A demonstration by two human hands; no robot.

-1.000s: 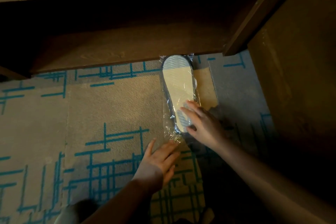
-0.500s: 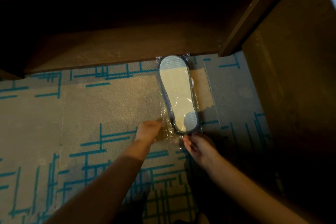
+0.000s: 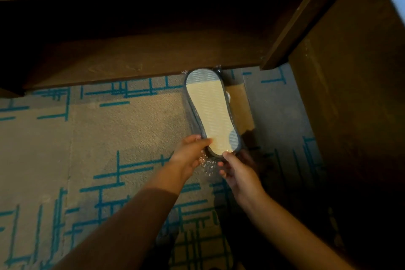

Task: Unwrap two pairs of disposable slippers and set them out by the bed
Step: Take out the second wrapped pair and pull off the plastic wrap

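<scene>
A pair of slippers point(image 3: 209, 107) sealed in clear plastic lies sole-up on the carpet, its toe end against the base of the wooden bed frame point(image 3: 140, 59). The sole is pale with a grey rim. My left hand point(image 3: 191, 151) grips the near end of the pack from the left, thumb on the sole. My right hand point(image 3: 237, 171) holds the near end from below and right, fingers around the crinkled plastic tail point(image 3: 208, 165).
Beige carpet point(image 3: 92, 142) with teal line patterns covers the floor. A dark wooden panel point(image 3: 355, 98) rises on the right, and a slanted wooden post point(image 3: 291, 26) meets the bed frame. Under the frame it is deep shadow.
Both hands have closed in on the near end of the wrapped slippers. My left hand moved up and right onto the pack; my right hand shifted from the sole to the plastic tail.
</scene>
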